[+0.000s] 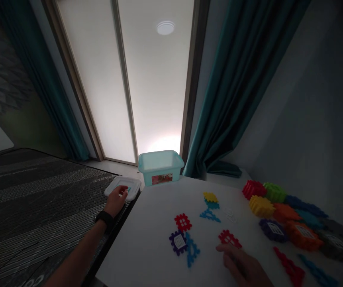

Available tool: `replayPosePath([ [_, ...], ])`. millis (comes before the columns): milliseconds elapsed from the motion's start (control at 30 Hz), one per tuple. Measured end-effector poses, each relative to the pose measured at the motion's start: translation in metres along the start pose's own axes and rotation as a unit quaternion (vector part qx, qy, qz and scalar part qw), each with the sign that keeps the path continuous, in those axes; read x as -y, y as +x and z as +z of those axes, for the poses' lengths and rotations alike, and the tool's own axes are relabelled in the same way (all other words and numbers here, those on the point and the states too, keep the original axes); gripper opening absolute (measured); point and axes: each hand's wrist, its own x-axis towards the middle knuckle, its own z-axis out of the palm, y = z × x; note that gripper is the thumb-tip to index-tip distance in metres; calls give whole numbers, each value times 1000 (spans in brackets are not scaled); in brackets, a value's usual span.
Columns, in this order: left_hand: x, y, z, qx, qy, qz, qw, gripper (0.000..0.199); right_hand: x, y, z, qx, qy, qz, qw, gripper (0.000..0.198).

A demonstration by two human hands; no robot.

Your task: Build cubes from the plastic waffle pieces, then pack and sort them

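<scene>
My left hand (117,200), with a dark band on its wrist, reaches over a white lid (134,182) beyond the table's left edge. Its fingers are curled together near a small teal bit; what they grip cannot be made out. Low on the right, my right hand (244,266) is slightly blurred, fingers apart, just in front of a red window tile (229,238). Nearby lie another red window tile (183,222), a purple tile (178,242) with a white grille, and a blue triangular piece (192,250).
A teal plastic tub (161,169) stands at the table's far edge. Yellow (210,197) and blue triangular (210,215) pieces lie mid-table, with white bits (230,215) beside them. Stacked colored tiles (284,213) fill the right side. Curtains (219,119) hang behind.
</scene>
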Motion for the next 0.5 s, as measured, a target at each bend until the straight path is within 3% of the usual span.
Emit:
replayPosePath([
  [200,-105,-31,21,84,-80,163,980,23,-3,0,-5,-7,60,46,997,35],
  [300,-148,-53,46,172,-89,286,938,21,8,1,-9,-31,71,54,996,35],
  [400,-178,-68,75,210,-44,366,905,19,20,2,-15,-27,72,52,996,34],
  [500,-192,-75,101,227,-22,402,887,18,23,1,-24,-22,71,48,996,33],
])
